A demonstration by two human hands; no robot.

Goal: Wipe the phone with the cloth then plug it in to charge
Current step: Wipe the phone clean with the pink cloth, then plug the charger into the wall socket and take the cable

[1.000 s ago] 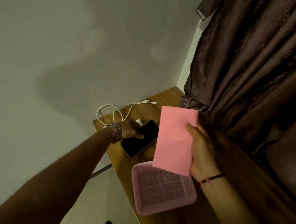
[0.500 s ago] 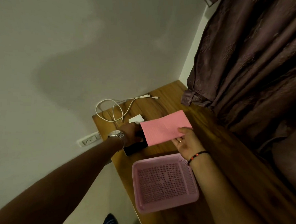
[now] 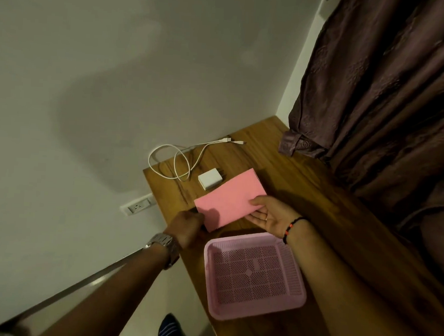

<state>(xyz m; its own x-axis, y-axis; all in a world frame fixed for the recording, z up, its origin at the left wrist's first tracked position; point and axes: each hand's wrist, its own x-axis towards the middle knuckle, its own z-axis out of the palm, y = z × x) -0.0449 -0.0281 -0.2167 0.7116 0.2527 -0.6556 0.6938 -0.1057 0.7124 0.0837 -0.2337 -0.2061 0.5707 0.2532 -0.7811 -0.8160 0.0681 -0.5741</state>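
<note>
While the pink cloth (image 3: 229, 199) lies spread flat over the wooden table (image 3: 305, 183), the right hand (image 3: 270, 215) grasps its near right edge, thumb on top and fingers underneath, a black-and-red string bracelet (image 3: 291, 228) at the wrist. The left hand (image 3: 187, 228) is curled at the cloth's near left corner, closed around something the cloth hides — only a dark sliver shows at the cloth's left edge beside the knuckles, and I cannot tell for certain that it is the phone. A metal watch (image 3: 164, 244) sits on the left wrist.

Just beyond the cloth's far edge rests a white charger block (image 3: 210, 178), and a white cable (image 3: 179, 160) loops from it toward the table's far left corner, its plug end lying near the wall. An empty pink perforated basket (image 3: 254, 276) stands on the table nearer the person, between the two forearms. A wall socket (image 3: 138, 207) is set low in the wall left of the table, and a dark brown curtain (image 3: 388, 100) hangs at the right.
</note>
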